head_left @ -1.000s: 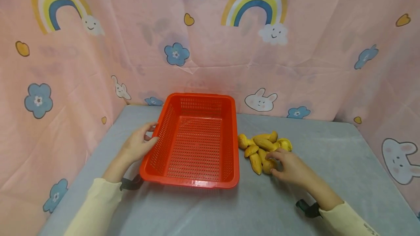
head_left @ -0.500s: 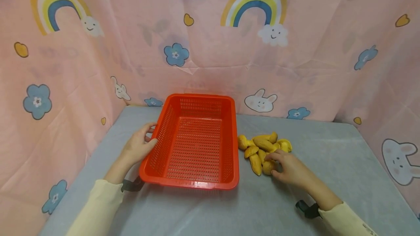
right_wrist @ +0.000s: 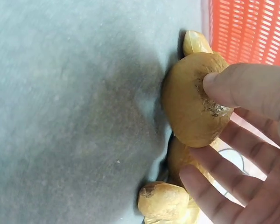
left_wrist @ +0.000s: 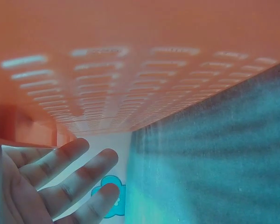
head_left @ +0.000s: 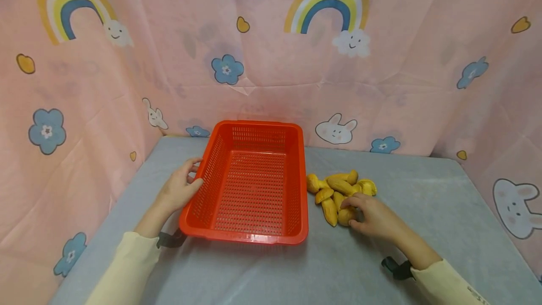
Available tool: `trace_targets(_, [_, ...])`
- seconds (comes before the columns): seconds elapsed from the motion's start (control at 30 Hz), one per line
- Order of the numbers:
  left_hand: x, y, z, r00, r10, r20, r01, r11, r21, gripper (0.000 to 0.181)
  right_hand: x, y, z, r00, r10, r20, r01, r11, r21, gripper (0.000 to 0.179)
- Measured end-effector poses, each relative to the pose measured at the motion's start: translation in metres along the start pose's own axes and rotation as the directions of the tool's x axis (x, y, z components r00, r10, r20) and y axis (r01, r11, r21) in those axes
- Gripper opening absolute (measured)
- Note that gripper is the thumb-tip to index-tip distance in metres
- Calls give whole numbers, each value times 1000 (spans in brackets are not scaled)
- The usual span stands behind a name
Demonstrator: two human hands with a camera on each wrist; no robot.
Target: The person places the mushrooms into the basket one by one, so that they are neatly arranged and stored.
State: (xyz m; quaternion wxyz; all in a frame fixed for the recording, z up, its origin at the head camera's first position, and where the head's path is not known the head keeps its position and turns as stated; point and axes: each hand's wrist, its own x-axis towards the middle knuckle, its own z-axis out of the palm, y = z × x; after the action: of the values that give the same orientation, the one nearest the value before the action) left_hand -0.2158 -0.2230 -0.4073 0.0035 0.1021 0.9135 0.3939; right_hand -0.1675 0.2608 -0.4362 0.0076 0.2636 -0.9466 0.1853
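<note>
Perhaps 6 mushrooms (head_left: 340, 186) right of basket (head_left: 258, 192).

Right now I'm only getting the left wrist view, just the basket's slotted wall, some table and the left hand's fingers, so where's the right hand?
Observer: The right hand is at a yellow mushroom, with its thumb on one side and its fingers on the other.
Operator: Okay, and is that mushroom in the basket?
Observer: No, the head view shows it outside, among the other yellow mushrooms to the right of the basket.
</note>
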Motion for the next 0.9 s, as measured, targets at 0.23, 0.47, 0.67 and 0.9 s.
trace_targets(0.23, [0,0,1,1000,-1,3,1,1000,-14,55,-1,0,0,1000,-17,-4,17,1000,-9,31])
trace_targets(0.47, [0,1,0,1000,-6,8,7,1000,-23,56,-2,2,1,999,-39,-30,38,999,-9,32])
trace_targets(0.67, [-1,2,0,1000,-3,0,3,1000,-17,57,-2,2,2,997,-55,-57,55,998,1,32])
trace_targets(0.9, [-1,0,1,1000,-10,9,11,999,-45,58,-3,-1,-3,994,-66,-88,70,997,36,33])
